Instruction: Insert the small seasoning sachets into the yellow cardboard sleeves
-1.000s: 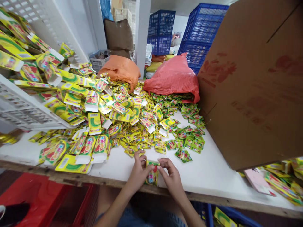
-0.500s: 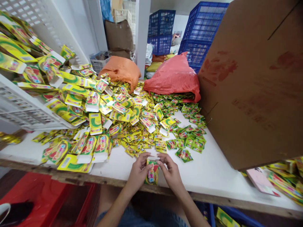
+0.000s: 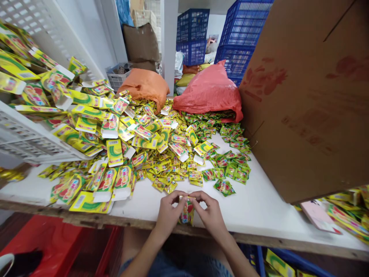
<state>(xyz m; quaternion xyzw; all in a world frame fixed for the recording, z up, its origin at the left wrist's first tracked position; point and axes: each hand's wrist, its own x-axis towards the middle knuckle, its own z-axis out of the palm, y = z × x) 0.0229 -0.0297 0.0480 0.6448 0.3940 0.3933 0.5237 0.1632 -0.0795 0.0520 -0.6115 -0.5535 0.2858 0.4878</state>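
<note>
At the near edge of the white table (image 3: pixel 259 211), my left hand (image 3: pixel 168 212) and my right hand (image 3: pixel 210 213) together hold a small yellow-green carton (image 3: pixel 186 213) upright. The fingertips of both hands pinch its top end. Just beyond my hands lies a heap of small green and yellow sachets (image 3: pixel 225 165). Flat unfolded yellow cartons (image 3: pixel 115 152) are spread over the left half of the table.
A white plastic crate (image 3: pixel 25 134) on its side spills flat cartons at the left. A large brown cardboard box (image 3: pixel 311 100) stands at the right. Orange (image 3: pixel 144 86) and red (image 3: pixel 210 92) sacks lie at the back, blue crates (image 3: pixel 236 42) behind. A red bin (image 3: pixel 57 246) sits under the table.
My fingers have moved in over the carton's top end, and its white flap, open half a second ago, is now pressed down out of sight.
</note>
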